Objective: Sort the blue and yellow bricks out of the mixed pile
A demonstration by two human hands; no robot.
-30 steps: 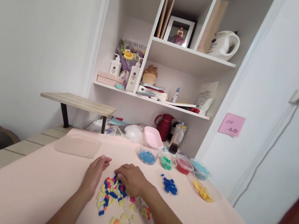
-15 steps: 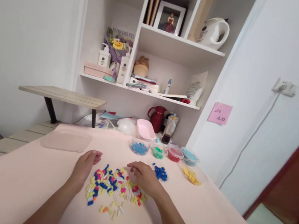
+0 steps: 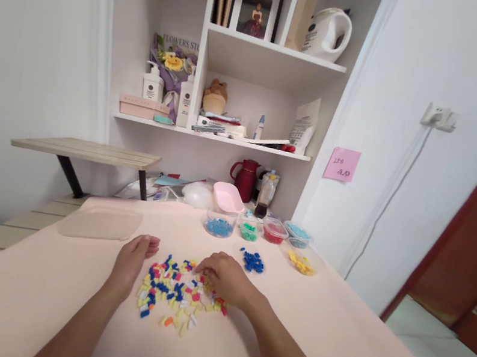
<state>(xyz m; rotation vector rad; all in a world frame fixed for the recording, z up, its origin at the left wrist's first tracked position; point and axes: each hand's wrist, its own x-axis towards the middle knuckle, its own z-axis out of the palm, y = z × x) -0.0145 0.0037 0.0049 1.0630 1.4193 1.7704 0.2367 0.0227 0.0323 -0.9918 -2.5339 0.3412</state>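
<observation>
A loose pile of small blocks (image 3: 176, 290), in blue, yellow, pink, white and orange, lies spread on the pink tabletop. At the pile's left edge my left hand (image 3: 132, 258) rests on its side, fingers loosely extended and holding nothing visible. My right hand (image 3: 224, 278) reaches over the pile's upper right part, its fingers apart and bent down toward the blocks. Its fingertips are close to the blocks; whether they touch one I cannot tell. Beyond that hand sits a separate heap of dark blue blocks (image 3: 253, 261).
Clear tubs of blue pieces (image 3: 219, 227), green pieces (image 3: 249, 231), red pieces (image 3: 275, 231), light blue pieces (image 3: 299, 232) and yellow pieces (image 3: 301, 263) stand at the back right. Behind are a pink container (image 3: 228, 197) and a red jug (image 3: 245, 180). A clear lid (image 3: 100, 223) lies left.
My right hand has come down onto the pile's upper part, its fingers more bent. My left hand stays at the pile's left side. The whole view has shifted a little.
</observation>
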